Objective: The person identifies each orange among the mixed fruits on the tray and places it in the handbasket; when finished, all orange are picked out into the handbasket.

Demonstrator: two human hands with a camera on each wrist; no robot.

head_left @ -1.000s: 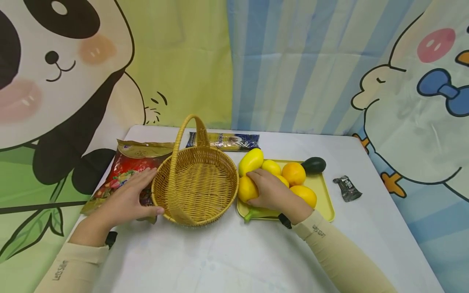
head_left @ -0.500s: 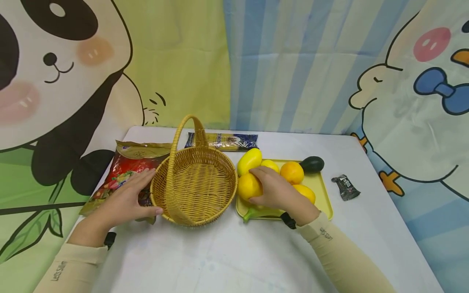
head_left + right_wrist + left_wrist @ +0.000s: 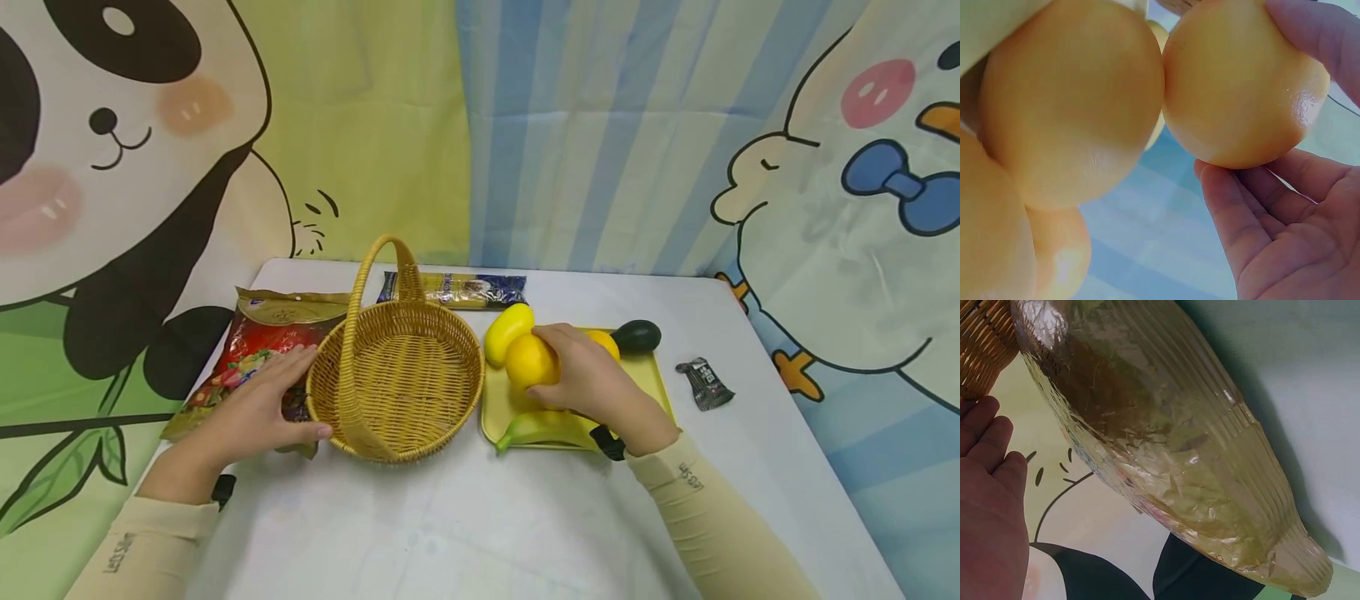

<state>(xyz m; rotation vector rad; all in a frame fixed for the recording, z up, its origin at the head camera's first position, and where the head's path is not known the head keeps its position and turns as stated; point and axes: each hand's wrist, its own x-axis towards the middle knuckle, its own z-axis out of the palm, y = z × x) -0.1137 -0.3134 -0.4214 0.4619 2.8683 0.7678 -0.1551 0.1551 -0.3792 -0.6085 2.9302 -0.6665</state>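
Note:
My right hand (image 3: 588, 375) grips a round yellow-orange orange (image 3: 532, 362) above the yellow tray (image 3: 495, 406). In the right wrist view, the thumb is on one side of this orange (image 3: 1241, 81) and the fingertips on the other; another round fruit (image 3: 1072, 106) is right beside it. A wicker basket (image 3: 405, 383) with an arched handle stands left of the tray. My left hand (image 3: 258, 412) rests against its left rim, fingers fairly straight. On the tray lie a banana (image 3: 543, 427), a yellow oval fruit (image 3: 507, 333) and a second orange (image 3: 604, 342), partly hidden by the right hand.
A red and gold bag (image 3: 288, 321) lies left of the basket, partly under my left hand. Behind the basket is a blue and yellow packet (image 3: 472, 290). A dark green oval item (image 3: 637, 337) sits at the tray's back right; a small black wrapper (image 3: 705, 383) lies further right.
My right hand has moved right with the orange, away from the basket's edge, and more of the banana shows. The left hand and basket have stayed put.

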